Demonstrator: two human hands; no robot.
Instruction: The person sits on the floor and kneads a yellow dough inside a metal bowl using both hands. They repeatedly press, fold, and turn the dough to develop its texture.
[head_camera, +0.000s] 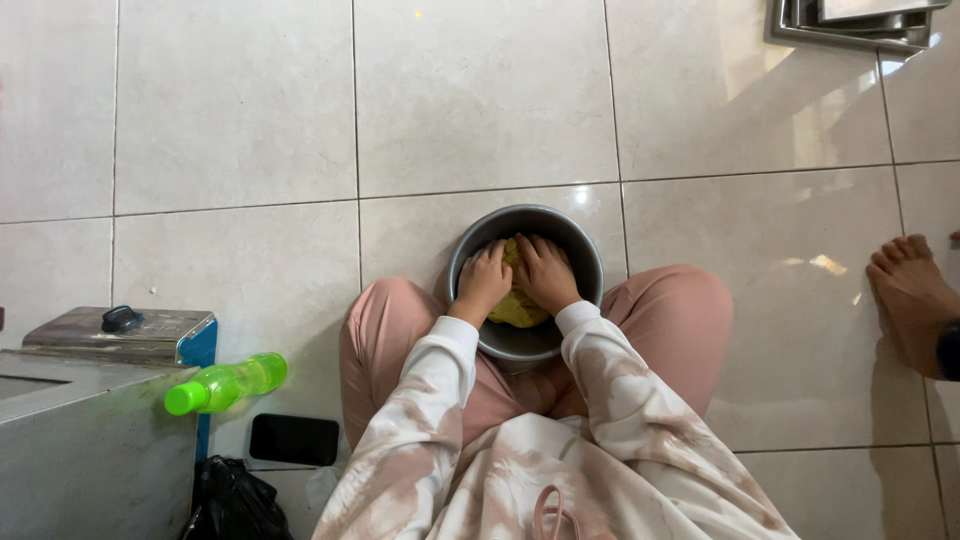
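Dough (517, 308), yellow, sits in a grey metal bowl (590, 262) at the middle of the frame, between the seated person's knees. The left hand (484, 282) is curled into a fist and the right hand (546, 272) lies spread open; both press down on it. A green bottle (226, 383) lies at lower left, and another person's bare foot (909, 297) shows at the right edge.

Two hands — left (483, 282) and right (545, 272) — in one bowl (590, 262) holding one dough lump (517, 309). One green bottle (226, 383), one phone (293, 439), one black bag (232, 501), one metal box (90, 440) — and one bare foot (910, 296) of another person.
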